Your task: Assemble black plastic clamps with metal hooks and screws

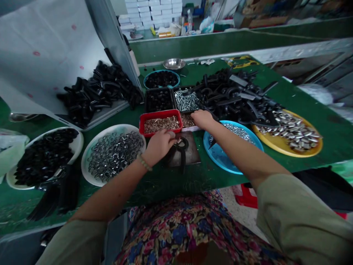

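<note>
**One hand pins a part, the other dips into a tray**

From the head camera, looking down on the green bench [171, 180], the person's two hands are apart. The left hand [158, 145] is curled down over a black looped part [182, 145], which lies on a dark metal plate [193, 156] just in front of the red tray of copper-coloured pins [160, 124]. The right hand [203, 118] reaches further out, fingertips down in a small tray of brownish pieces [187, 120] beside the red one. The fingers are turned away from the lens, so I cannot tell whether they have closed on anything.

By the look of it, this is a picking step: the part is held steady on the plate while a small piece is sought. Taking one from that tray calls for a fine pinch, and the left hand must keep the part from sliding.

Around them stand a white bowl of metal rings [113, 154], a blue plate [220, 162], a yellow plate [278, 145] and a heap of black parts [234, 95].
</note>
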### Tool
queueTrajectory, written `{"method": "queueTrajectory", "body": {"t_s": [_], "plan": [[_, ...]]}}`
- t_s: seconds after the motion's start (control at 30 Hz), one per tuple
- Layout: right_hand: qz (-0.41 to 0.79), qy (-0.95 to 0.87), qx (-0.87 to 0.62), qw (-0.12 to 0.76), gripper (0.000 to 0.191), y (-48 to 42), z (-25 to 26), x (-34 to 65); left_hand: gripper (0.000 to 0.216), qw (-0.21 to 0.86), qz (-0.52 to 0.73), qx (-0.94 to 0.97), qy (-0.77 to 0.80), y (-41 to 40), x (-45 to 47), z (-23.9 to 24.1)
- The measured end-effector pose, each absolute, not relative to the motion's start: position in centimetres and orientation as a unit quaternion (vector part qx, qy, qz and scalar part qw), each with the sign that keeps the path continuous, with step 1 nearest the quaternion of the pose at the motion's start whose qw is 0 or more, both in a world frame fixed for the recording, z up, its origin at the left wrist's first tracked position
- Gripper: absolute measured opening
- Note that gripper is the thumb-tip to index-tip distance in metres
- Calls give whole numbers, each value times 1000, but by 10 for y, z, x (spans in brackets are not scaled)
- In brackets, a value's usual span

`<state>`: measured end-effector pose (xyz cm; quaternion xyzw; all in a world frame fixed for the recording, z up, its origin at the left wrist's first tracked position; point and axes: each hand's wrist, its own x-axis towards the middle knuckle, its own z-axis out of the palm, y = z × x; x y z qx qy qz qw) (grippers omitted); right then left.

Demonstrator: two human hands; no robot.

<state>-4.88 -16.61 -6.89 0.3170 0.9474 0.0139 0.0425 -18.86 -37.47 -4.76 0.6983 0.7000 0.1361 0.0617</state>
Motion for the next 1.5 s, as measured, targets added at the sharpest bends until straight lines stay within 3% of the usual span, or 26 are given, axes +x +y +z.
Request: {"method": "queueTrajectory", "body": {"t_s": [0.1, 0.23, 0.37, 0.47, 0.63, 0.87, 1.0, 1.2, 1.33, 1.5], "plan": [[19, 947, 319, 29, 26, -163, -70, -45, 20, 9, 133, 711, 691, -305, -181, -44], [25, 939, 343, -8, 25, -166, -64, -33, 28, 44, 73, 725, 684, -235, -164, -53], [-128, 925, 326, -147, 13, -196, -61, -10, 25, 58, 69, 725, 683, -220, -156, -63], [-243, 918, 259, -179, 12, -227, -67, -6, 22, 65, 104, 720, 682, -220, -159, -65], [-316, 894, 262, -178, 4, -246, -82, -22, 26, 106, 188, 698, 683, -221, -170, -54], [-278, 918, 242, -143, 13, -246, -89, -28, 11, 277, 442, 584, 622, -304, -198, -52], [-242, 936, 222, -128, 14, -247, -93, -31, 9, 318, 477, 522, 631, -365, -202, -75], [-124, 967, 209, -73, 19, -257, -93, -30, 12, 194, 434, 558, 680, -393, -186, -97], [-42, 977, 208, -6, 23, -271, -91, -27, 15, 138, 341, 613, 699, -394, -177, -101], [-129, 966, 220, -43, 28, -275, -88, -21, 21, 53, 207, 668, 713, -395, -173, -99]]}}
